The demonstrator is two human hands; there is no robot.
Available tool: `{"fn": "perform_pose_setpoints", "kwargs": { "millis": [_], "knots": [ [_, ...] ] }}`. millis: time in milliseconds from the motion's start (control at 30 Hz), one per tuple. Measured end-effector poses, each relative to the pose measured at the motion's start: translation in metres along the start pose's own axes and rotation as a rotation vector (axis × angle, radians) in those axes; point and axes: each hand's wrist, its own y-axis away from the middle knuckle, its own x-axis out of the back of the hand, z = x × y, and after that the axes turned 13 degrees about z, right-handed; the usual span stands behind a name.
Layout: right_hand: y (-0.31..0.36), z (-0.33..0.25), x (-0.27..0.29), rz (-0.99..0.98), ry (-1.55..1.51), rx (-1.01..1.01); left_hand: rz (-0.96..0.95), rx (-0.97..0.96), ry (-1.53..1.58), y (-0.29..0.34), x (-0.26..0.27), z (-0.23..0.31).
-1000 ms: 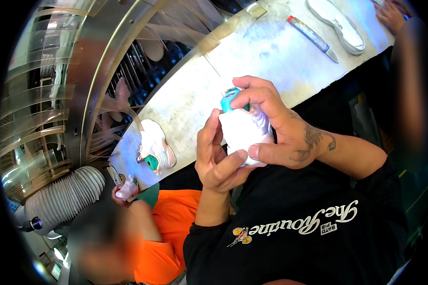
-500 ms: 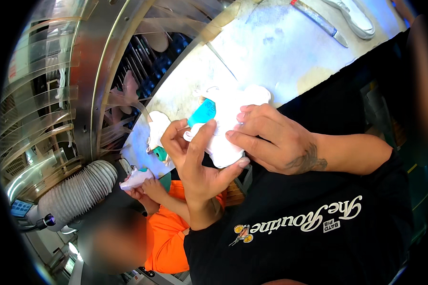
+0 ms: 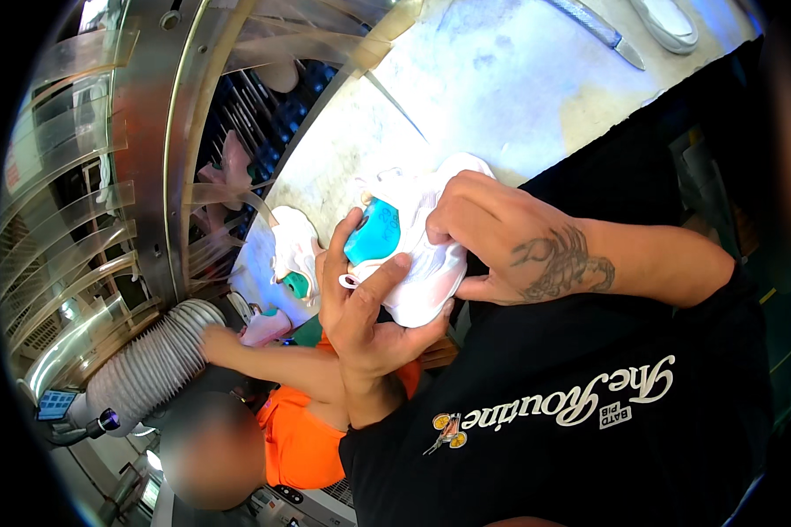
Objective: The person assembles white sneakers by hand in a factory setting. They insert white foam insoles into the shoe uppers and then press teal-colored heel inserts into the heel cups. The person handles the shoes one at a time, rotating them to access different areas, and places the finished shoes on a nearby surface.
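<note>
Both hands hold a white shoe upper (image 3: 417, 263) above the near edge of the pale bench (image 3: 501, 97). Inside the upper sits a teal last (image 3: 373, 233). The left hand (image 3: 365, 312) cups it from below, fingers curled around it; the right hand (image 3: 501, 241) grips its top. A second white shoe (image 3: 292, 250) lies beside a co-worker in orange (image 3: 303, 439).
</note>
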Motion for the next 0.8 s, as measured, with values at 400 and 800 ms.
{"fn": "perform_pose_setpoints", "kwargs": {
  "millis": [400,800],
  "knots": [
    [0.014,0.019,-0.025,0.102,0.102,0.119,-0.086,0.269,-0.217,0.016,0.022,0.008],
    [0.014,0.033,-0.028,0.093,0.171,0.059,-0.014,0.169,-0.466,0.012,-0.001,0.019]
  ]
}}
